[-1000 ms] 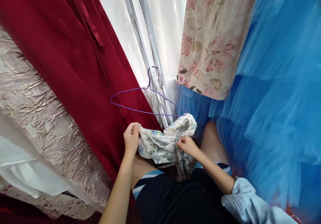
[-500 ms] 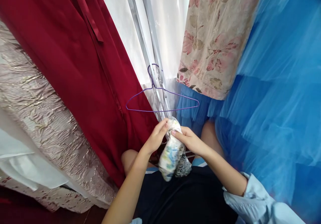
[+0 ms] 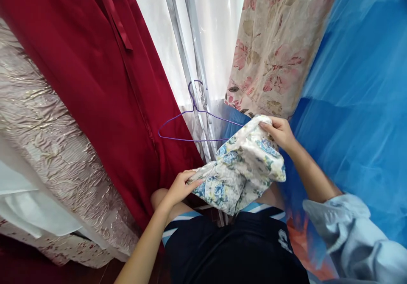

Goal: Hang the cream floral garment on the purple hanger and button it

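Between my hands stretches a white floral garment [image 3: 229,165] with blue and yellow flowers, partly folded, so its exact kind is hard to tell. My left hand [image 3: 181,186] pinches its lower left edge. Higher up, my right hand [image 3: 280,132] grips the top right corner between thumb and fingers. Just behind the cloth, a purple wire hanger [image 3: 178,139] hangs from a white metal stand [image 3: 182,51]; the garment covers the hanger's right end.
A long red garment [image 3: 95,84] and a textured pale one [image 3: 47,118] hang on the left. On the right are a beige floral garment [image 3: 270,55] and blue tulle [image 3: 349,127]. My legs, in dark shorts [image 3: 187,237], are below.
The bunched garment has been spread wide. My right hand has moved up and right with one corner, and my left hand has moved down and left with the other edge.
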A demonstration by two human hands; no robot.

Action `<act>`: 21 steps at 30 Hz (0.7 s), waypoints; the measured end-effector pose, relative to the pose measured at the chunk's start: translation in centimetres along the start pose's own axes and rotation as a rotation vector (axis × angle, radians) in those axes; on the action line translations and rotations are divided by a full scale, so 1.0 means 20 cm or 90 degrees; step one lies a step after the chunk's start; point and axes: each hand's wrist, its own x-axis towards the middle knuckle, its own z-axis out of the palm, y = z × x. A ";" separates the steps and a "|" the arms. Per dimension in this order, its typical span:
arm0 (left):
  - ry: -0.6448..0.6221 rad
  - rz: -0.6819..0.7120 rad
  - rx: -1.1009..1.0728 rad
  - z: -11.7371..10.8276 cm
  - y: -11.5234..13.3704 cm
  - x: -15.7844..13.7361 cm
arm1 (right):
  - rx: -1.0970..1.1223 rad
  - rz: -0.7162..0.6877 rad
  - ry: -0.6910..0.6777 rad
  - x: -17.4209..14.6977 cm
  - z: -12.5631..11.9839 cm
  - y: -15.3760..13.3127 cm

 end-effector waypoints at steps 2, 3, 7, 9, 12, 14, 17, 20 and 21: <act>0.047 0.060 0.070 -0.08 0.07 -0.02 | 0.001 -0.004 -0.003 0.13 0.05 0.03; 0.068 0.097 0.105 -0.11 0.11 -0.03 | 0.017 0.014 -0.016 0.18 0.10 0.04; 0.128 0.215 0.266 -0.25 0.23 -0.05 | 0.052 0.090 -0.104 0.35 0.32 0.01; 0.143 0.254 0.387 -0.33 0.23 -0.06 | 0.098 0.174 -0.183 0.38 0.40 -0.02; 0.143 0.234 0.538 -0.44 0.15 -0.08 | 0.202 0.326 -0.328 0.38 0.42 -0.07; 0.129 0.135 0.580 -0.52 0.06 -0.08 | 0.232 0.385 -0.377 0.36 0.40 -0.09; 0.121 -0.003 0.537 -0.61 -0.08 -0.03 | 0.241 0.424 -0.389 0.34 0.36 -0.12; 0.135 -0.014 0.472 -0.69 -0.16 0.10 | 0.238 0.456 -0.394 0.34 0.34 -0.14; 0.143 -0.005 0.460 -0.71 -0.16 0.15 | 0.233 0.469 -0.390 0.34 0.34 -0.16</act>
